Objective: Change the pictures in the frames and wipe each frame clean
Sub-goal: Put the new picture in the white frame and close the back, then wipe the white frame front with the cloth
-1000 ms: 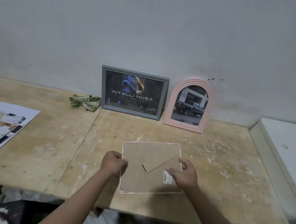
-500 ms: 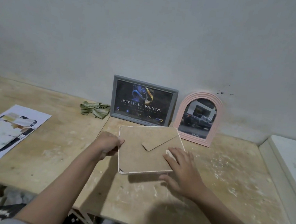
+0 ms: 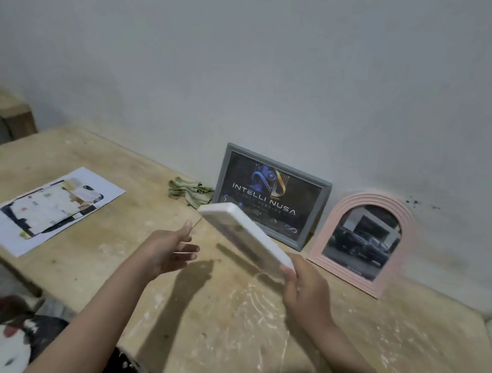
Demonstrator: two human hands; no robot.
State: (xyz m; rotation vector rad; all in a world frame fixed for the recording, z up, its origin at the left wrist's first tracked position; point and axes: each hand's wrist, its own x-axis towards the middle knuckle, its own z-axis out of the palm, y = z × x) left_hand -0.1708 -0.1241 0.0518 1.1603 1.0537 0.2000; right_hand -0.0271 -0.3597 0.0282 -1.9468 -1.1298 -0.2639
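Wall (image 3: 250, 66): plain grey, with dark specks above the pink frame.

Desk (image 3: 226, 319): bare wood, scuffed and streaked with white marks, running along the wall.

Print (image 3: 48, 211): a white sheet with a picture on it, lying flat near the desk's left edge.

Grey frame (image 3: 271, 196): rectangular, standing at the desk's back edge and leaning on the wall. It shows a dark picture lettered "INTELLI NUSA".

Pink frame (image 3: 364, 242): arched, standing just right of the grey frame, also leaning on the wall. It shows a dark truck before a building.

White frame (image 3: 246, 237): held in the air above the middle of the desk, in front of the grey frame and clear of the wood. It is tilted, its far corner raised toward the grey frame and its near corner low at my right hand. It is blurred, so I cannot tell what it carries. Its shadow falls on the desk beneath.

Right hand (image 3: 303, 291): my fingers are curled round the near corner of the white frame and grip it.

Left hand (image 3: 166, 249): held out with palm turned inward, fingers straight and spread. It holds nothing and sits apart from the white frame, to its left.

Cloth (image 3: 188, 191): green and crumpled, at the back edge just left of the grey frame.
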